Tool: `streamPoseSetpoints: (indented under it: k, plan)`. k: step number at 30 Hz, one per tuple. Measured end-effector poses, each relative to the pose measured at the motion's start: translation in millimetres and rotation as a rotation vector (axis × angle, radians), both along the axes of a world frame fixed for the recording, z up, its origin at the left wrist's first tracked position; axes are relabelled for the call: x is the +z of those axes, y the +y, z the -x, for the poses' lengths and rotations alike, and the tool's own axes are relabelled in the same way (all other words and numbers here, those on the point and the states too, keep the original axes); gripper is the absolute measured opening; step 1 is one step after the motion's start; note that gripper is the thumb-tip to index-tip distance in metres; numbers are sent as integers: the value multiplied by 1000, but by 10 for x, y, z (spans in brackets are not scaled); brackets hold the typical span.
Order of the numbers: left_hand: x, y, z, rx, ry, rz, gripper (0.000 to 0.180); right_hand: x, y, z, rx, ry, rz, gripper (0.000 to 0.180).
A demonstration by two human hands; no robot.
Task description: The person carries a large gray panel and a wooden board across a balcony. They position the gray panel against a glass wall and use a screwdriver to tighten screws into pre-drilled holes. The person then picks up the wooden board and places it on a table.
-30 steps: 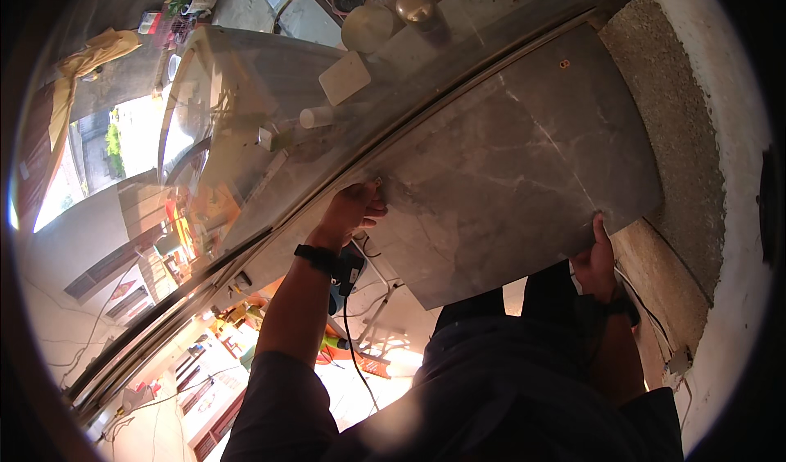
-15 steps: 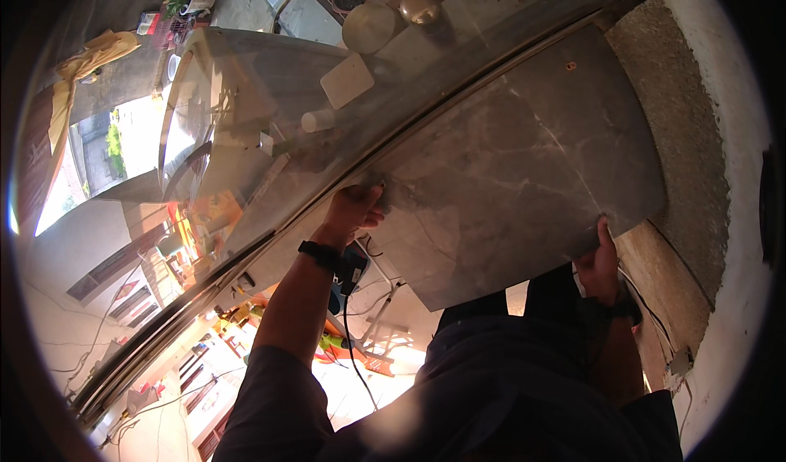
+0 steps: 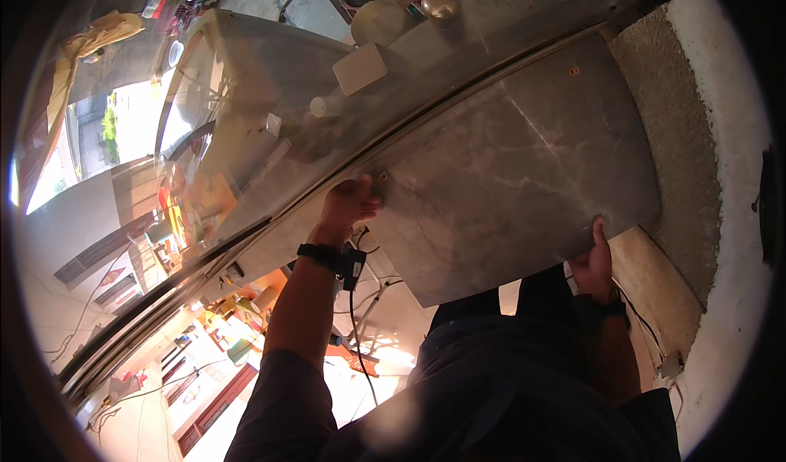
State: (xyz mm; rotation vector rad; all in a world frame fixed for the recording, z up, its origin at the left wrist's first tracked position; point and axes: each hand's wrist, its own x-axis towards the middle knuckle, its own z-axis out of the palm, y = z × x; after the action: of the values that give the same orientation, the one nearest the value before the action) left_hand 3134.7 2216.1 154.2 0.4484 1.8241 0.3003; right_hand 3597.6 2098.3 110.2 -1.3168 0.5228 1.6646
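Observation:
A large grey panel with white marble-like veins point(image 3: 499, 175) spans the middle of the view, tilted, its far edge along a dark diagonal rail. My left hand point(image 3: 352, 201) is at the panel's left edge with its fingers curled in against it; the fingertips are partly shadowed. At the near right edge my right hand point(image 3: 594, 265) grips the panel, thumb on the upper face and the other fingers hidden beneath. A black strap with a small dark box point(image 3: 353, 269) and a cable is on my left wrist.
Beyond the diagonal rail point(image 3: 270, 226) lies a glassy surface with a pale rectangular piece point(image 3: 360, 69), a round pale lid-like thing point(image 3: 381, 24) and a shiny rounded pot point(image 3: 440, 3). A rough white-edged wall point(image 3: 696, 134) borders the right. Cables point(image 3: 643, 319) hang near my right wrist.
The view has shifted slightly, and the things beyond the rail sit a little farther right and up. Both hands keep their places on the panel, which appears slightly farther left.

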Motion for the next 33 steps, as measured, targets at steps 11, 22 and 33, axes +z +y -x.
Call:
streamPoseSetpoints:
  k: [11,22,33]
  plan:
    - [411,-1837,-45,369,69,17,36,-116,31,-50,79,-8,-89,64]
    - [740,-3884,-823,659,142,127,37,-402,-106,-238,383,-167,-167,70]
    - [425,-4873,-158,863,244,55,34,-1109,173,-1097,537,-298,-8,65]
